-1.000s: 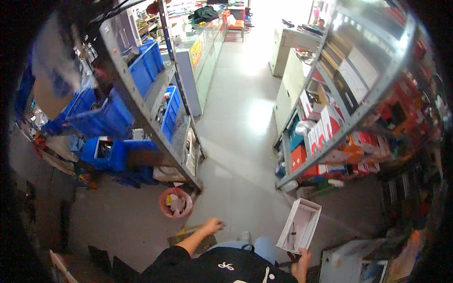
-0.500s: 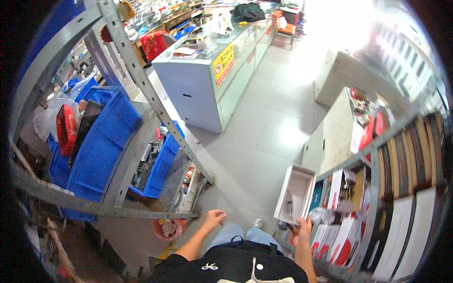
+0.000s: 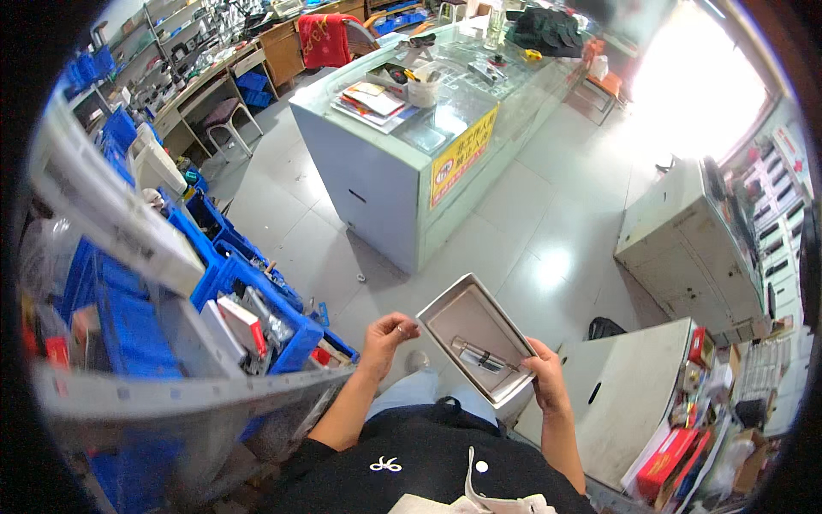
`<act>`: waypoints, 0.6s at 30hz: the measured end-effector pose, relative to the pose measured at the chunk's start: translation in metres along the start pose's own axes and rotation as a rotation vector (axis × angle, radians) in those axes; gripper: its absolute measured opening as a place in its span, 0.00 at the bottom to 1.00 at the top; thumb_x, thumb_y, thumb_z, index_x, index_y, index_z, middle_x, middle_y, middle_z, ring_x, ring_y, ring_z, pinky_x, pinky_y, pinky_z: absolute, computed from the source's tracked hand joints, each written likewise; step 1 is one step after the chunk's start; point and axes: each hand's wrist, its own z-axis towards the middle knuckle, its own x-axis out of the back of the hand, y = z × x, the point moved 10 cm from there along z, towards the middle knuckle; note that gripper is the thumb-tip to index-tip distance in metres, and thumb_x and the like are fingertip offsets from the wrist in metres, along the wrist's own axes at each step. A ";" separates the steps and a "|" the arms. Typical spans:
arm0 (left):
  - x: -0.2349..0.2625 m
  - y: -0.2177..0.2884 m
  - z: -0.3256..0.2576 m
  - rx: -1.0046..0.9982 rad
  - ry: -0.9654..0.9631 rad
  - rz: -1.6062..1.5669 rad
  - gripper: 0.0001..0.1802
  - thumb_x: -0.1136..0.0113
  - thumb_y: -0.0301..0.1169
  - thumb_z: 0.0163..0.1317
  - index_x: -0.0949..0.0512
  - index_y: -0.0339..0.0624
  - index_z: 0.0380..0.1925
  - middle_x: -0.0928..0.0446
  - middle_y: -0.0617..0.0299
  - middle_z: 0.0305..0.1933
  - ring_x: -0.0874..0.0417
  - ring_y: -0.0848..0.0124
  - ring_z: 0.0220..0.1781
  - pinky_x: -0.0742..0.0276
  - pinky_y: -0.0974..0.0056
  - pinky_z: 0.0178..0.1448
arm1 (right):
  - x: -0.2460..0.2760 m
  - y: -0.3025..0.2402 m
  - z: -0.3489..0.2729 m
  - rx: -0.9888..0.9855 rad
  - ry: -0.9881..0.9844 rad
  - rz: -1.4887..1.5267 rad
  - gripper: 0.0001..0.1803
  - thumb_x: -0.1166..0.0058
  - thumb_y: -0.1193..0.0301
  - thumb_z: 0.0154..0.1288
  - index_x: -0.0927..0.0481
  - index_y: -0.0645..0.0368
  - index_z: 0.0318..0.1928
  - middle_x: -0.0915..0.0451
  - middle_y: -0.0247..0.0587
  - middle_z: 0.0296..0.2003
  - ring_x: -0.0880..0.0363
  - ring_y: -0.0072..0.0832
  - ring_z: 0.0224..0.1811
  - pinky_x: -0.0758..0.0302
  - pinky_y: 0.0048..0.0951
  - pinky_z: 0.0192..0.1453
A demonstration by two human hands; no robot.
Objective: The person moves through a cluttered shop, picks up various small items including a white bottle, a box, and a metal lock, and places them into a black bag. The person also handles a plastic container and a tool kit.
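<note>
Beyond the person stands a glass-topped display counter [image 3: 377, 188]. Nearer, a shallow open box [image 3: 467, 315] tilts between the hands, its right edge pinched by the right hand [image 3: 548, 377]. The left hand [image 3: 388, 339] curls just beside its left corner; whether it grips anything cannot be told. Inside lies a silver metal cylinder [image 3: 481, 358], near the right fingertips.

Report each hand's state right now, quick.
Left hand: partly curled beside the open box; cannot tell whether it holds anything small.
Right hand: closed on the open box, holding it by one end.
</note>
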 end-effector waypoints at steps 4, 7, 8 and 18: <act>-0.038 0.081 0.069 -0.061 -0.043 0.375 0.06 0.39 0.24 0.55 0.25 0.36 0.21 0.28 0.54 0.49 0.22 0.68 0.46 0.25 0.67 0.47 | -0.018 -0.083 0.078 0.023 -0.121 -0.202 0.27 0.53 0.69 0.45 0.24 0.68 0.48 0.23 0.42 0.44 0.28 0.29 0.48 0.35 0.26 0.56; -0.033 0.131 0.104 -0.075 0.105 0.525 0.12 0.37 0.22 0.51 0.30 0.36 0.15 0.30 0.51 0.54 0.24 0.63 0.50 0.26 0.66 0.48 | -0.050 -0.142 0.153 0.093 -0.293 -0.323 0.26 0.52 0.67 0.45 0.23 0.67 0.47 0.22 0.43 0.41 0.27 0.28 0.46 0.34 0.28 0.54; -0.026 0.147 0.113 -0.097 0.199 0.558 0.14 0.36 0.22 0.50 0.32 0.36 0.14 0.30 0.50 0.54 0.24 0.62 0.51 0.26 0.66 0.49 | -0.066 -0.162 0.176 0.148 -0.383 -0.367 0.26 0.52 0.66 0.45 0.22 0.67 0.47 0.22 0.43 0.40 0.27 0.28 0.46 0.34 0.28 0.54; -0.006 0.269 0.209 -0.152 0.581 0.484 0.21 0.34 0.41 0.52 0.36 0.45 0.15 0.32 0.71 0.23 0.35 0.83 0.26 0.37 0.75 0.33 | -0.238 -0.312 0.369 0.360 -1.143 -0.611 0.29 0.48 0.56 0.56 0.27 0.62 0.54 0.24 0.45 0.48 0.27 0.30 0.48 0.29 0.32 0.52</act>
